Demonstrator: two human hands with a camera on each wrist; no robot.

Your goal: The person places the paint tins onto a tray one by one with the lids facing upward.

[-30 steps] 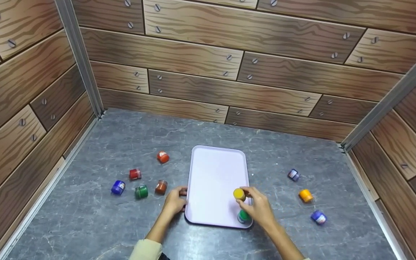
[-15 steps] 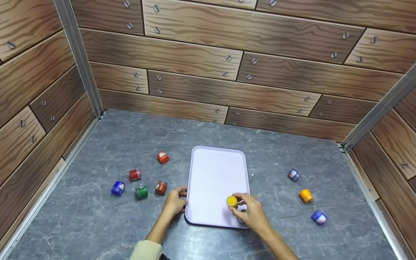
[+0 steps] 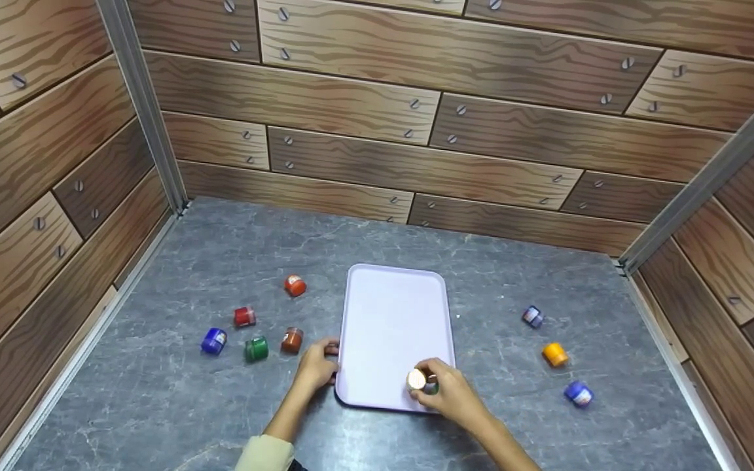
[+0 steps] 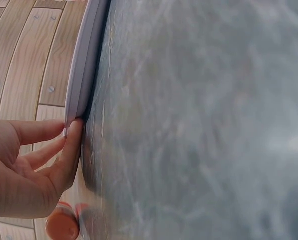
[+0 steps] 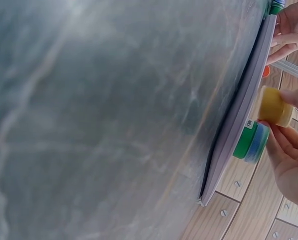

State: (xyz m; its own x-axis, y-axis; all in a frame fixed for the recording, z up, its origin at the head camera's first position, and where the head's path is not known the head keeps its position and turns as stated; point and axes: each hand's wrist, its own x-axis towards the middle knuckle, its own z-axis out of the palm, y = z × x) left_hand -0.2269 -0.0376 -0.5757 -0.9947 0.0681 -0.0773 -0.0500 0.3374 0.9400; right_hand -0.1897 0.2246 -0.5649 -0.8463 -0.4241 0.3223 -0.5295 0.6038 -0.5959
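Observation:
A pale lilac tray lies on the grey marbled table. At its left edge my left hand holds the rim; the left wrist view shows thumb and fingertips against it. My right hand pinches a small yellow paint jar between thumb and fingers, low over the tray's near right corner. Whether the jar touches the tray, I cannot tell. Beside it a green paint jar stands on the tray, mostly hidden behind my right fingers in the head view.
Left of the tray lie paint jars: orange-red, red, blue, green and brown. On the right are a small purple-blue jar, an orange jar and a blue jar. Wood-patterned walls surround the table.
My right hand has brought the yellow paint jar left and nearer to me, toward the tray's near edge, covering most of the green jar. The left hand and tray stay put.

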